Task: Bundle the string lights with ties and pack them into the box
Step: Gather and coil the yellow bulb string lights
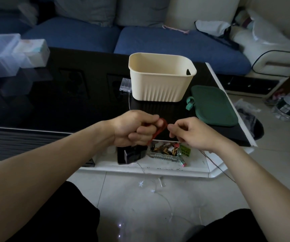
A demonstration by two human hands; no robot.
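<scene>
My left hand (136,128) grips a red tie (158,131) that loops out past its thumb. Just to the right, my right hand (191,132) has its fingertips pinched together close to the tie's loop; whether it holds the thin wire is too fine to tell. A thin string-light wire (165,199) with small star lights trails over the floor between my knees. Its clear battery case (126,85) lies on the black table left of the cream ribbed box (161,88), which stands open and looks empty.
A green pad (214,105) lies right of the box on the black glass table (53,102). Clear plastic containers (9,53) sit at the far left. A lower shelf holds a snack packet (168,151) and a black object (132,154). A blue sofa (158,41) stands behind.
</scene>
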